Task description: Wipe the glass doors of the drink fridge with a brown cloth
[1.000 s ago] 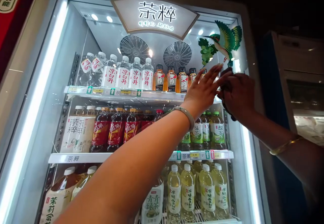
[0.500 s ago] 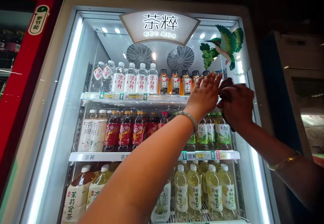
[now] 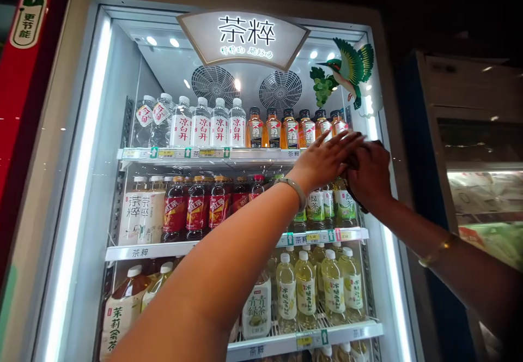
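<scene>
My left hand (image 3: pixel 321 160), with a bangle on the wrist, is stretched out flat in front of the fridge's glass door, its fingers pointing right. My right hand (image 3: pixel 371 171) is beside it with fingers curled in near the left fingertips. Something dark shows along its palm side, too shadowed to make out. Behind the hands stand amber drink bottles (image 3: pixel 289 130) on the top shelf and green tea bottles (image 3: pixel 346 204) on the shelf below. A bird picture (image 3: pixel 349 73) is above both hands on the door.
The lit drinks fridge (image 3: pixel 84 176) fills most of the view. A fan-shaped sign (image 3: pixel 245 40) sits at its top. To the left is a red fridge (image 3: pixel 24 95); another cabinet (image 3: pixel 469 106) stands at the right. Clear water bottles (image 3: pixel 201 125) line the top shelf's left.
My hands have moved slightly down and closer together, the left fingers now overlapping the right hand. The fridge has shifted left in view, and more of the lower shelf shows.
</scene>
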### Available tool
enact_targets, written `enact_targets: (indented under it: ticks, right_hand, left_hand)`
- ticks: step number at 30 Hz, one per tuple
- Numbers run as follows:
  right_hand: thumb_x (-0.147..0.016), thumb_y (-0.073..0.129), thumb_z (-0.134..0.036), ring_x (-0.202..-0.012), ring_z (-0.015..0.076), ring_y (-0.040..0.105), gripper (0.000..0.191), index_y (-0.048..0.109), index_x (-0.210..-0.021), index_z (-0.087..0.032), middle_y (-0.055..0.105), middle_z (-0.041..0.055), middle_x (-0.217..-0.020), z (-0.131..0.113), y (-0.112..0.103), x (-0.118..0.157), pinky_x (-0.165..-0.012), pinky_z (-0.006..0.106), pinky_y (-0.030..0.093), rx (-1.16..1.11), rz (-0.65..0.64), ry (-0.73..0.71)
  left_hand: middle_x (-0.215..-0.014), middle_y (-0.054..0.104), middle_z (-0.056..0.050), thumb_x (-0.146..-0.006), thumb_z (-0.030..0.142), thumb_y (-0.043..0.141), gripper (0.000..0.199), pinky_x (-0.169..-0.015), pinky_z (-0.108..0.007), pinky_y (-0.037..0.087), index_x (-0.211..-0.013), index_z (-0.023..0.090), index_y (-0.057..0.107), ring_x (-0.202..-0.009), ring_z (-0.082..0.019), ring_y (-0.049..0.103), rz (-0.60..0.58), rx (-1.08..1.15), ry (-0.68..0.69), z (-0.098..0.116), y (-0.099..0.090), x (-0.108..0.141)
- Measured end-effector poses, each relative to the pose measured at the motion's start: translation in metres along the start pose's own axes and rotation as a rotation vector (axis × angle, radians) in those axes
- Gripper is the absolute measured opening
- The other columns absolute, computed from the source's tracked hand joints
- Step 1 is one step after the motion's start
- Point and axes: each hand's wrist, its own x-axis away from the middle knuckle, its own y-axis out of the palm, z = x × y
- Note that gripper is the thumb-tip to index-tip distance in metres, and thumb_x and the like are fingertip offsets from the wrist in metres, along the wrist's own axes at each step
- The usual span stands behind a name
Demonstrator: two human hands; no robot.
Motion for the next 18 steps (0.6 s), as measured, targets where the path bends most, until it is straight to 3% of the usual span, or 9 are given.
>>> enact_targets:
  ticks: [2,4,7,10,14,18]
  right_hand:
    - [-0.090,0.060,-0.033,-0.129,0.0326,0.056,0.031,0.069,-0.119,-0.026,0.064,0.0130,-0.135,0.008,-0.005,-0.016,-0.113,0.052,0.047,-0.033,-0.120,-0.117]
    - [-0.091,0.058,-0.032,-0.126,0.0331,0.057,0.030,0.069,-0.119,-0.027,0.064,0.0134,-0.135,0.025,-0.014,-0.022,-0.112,0.054,0.047,-0.050,-0.170,-0.154]
    - [-0.093,0.053,-0.032,-0.133,0.0411,0.052,0.032,0.067,-0.121,-0.025,0.059,0.0203,-0.138,0.043,-0.023,-0.001,-0.113,0.065,0.041,0.008,-0.040,0.054]
    - [-0.093,0.054,-0.031,-0.138,0.0468,0.047,0.033,0.065,-0.123,-0.021,0.054,0.0257,-0.141,0.033,-0.020,0.027,-0.113,0.071,0.037,0.059,0.038,0.188]
    - [-0.088,0.061,-0.031,-0.141,0.0428,0.046,0.039,0.064,-0.125,-0.022,0.055,0.0195,-0.146,0.007,-0.014,0.024,-0.116,0.068,0.040,0.038,-0.068,0.041]
    - [-0.090,0.062,-0.036,-0.142,0.0386,0.048,0.038,0.066,-0.127,-0.026,0.057,0.0151,-0.148,0.022,-0.025,0.013,-0.120,0.059,0.041,-0.018,-0.194,-0.065]
  left_hand:
    - [-0.180,0.026,-0.004,-0.108,0.038,0.035,0.067,-0.140,-0.044,0.019,-0.172,0.017,0.024,-0.168,-0.021,0.021,-0.022,0.010,-0.050,0.002,0.002,0.000]
    - [-0.180,0.028,-0.008,-0.108,0.039,0.037,0.068,-0.140,-0.045,0.018,-0.171,0.015,0.026,-0.167,-0.023,0.024,-0.067,0.019,-0.099,0.007,0.002,0.002]
    - [-0.179,0.029,-0.008,-0.109,0.037,0.037,0.064,-0.140,-0.048,0.017,-0.169,0.018,0.033,-0.167,-0.025,0.024,-0.099,0.025,-0.117,0.016,0.000,0.007]
    - [-0.179,0.029,-0.008,-0.109,0.036,0.037,0.060,-0.139,-0.050,0.017,-0.168,0.022,0.036,-0.168,-0.024,0.023,-0.101,0.017,-0.128,0.022,-0.001,0.012]
    - [-0.178,0.030,-0.012,-0.110,0.036,0.037,0.060,-0.139,-0.051,0.018,-0.167,0.018,0.037,-0.167,-0.025,0.025,-0.069,0.014,-0.134,0.024,0.003,0.013]
    - [-0.178,0.031,-0.012,-0.111,0.035,0.034,0.060,-0.139,-0.051,0.019,-0.168,0.015,0.035,-0.167,-0.026,0.026,-0.052,0.025,-0.161,0.030,0.005,0.017]
